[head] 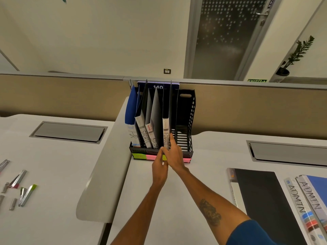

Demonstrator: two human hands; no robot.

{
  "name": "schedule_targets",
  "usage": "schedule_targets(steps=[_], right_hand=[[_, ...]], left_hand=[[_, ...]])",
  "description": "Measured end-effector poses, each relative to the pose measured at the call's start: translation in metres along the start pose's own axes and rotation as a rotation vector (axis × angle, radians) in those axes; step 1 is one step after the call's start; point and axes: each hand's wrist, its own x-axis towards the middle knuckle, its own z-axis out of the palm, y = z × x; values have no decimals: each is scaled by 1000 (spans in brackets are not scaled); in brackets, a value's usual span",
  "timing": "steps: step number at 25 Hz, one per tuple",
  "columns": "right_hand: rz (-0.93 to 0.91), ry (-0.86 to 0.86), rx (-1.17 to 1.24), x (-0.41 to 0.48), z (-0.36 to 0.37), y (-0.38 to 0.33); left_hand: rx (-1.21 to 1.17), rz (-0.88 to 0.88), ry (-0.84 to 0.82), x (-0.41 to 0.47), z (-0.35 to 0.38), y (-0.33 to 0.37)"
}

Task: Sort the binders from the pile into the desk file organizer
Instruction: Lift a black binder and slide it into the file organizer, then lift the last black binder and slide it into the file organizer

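Note:
A black desk file organizer [189, 121] stands at the back of the white desk against the partition. It holds a blue HR binder [131, 110], two SPORTS binders [144, 133] and a black FINANCE binder [166, 131] standing upright. My right hand [174, 154] and my left hand [159, 167] both grip the bottom of the FINANCE binder's spine. The organizer's rightmost slot holds nothing. The pile lies at the right: a black binder [261, 195] and two ADMIN binders [307, 197].
Coloured sticky labels [141, 157] run along the organizer's front base. Several metal clips [23, 190] lie on the left desk. Two grey cable hatches [69, 132] sit in the desks. A beige partition [247, 106] rises behind the organizer.

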Motion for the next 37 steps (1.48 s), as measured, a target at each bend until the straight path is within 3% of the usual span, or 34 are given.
schedule_targets(steps=[8,13,22,26,31,37], right_hand=[[64,10,19,-57,-39,24],[117,76,-100,-116,-89,90],[427,132,-560,-213,-185,221],[558,-43,-696,-237,-184,241],[534,-91,-796,-240,-181,252],[524,-91,-591,-231,-191,236]], left_hand=[[118,-79,-66,-62,29,-6],[199,-93,-247,-122,72,-26],[249,-234,-515,-210,163,-51],[238,-322,-551,-240,193,-55],[198,-351,-515,-257,213,-60],[129,-288,-491,-264,226,-61]])
